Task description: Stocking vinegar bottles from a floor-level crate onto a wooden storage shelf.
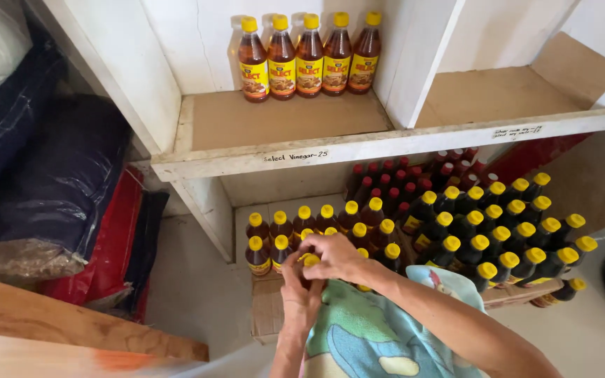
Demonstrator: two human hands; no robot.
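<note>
Hands (pixel 316 269) clasp a smooth, yellow-capped brown bottle (pixel 309 262).

Soft, even daylight fills the scene, brightest on the white shelf (pixel 302 150) boards and the pale floor (pixel 197 294). The row of amber bottles (pixel 308 56) on the upper shelf casts faint shadows onto the back wall, and their glass carries small highlights. The compartment beneath the shelf is dimmer, and the red-capped bottles (pixel 400 182) there sit in shade. The wooden plank (pixel 71 329) at lower left smears into blur near the bottom edge. Straight shelf edges bow slightly towards the corners.
</note>
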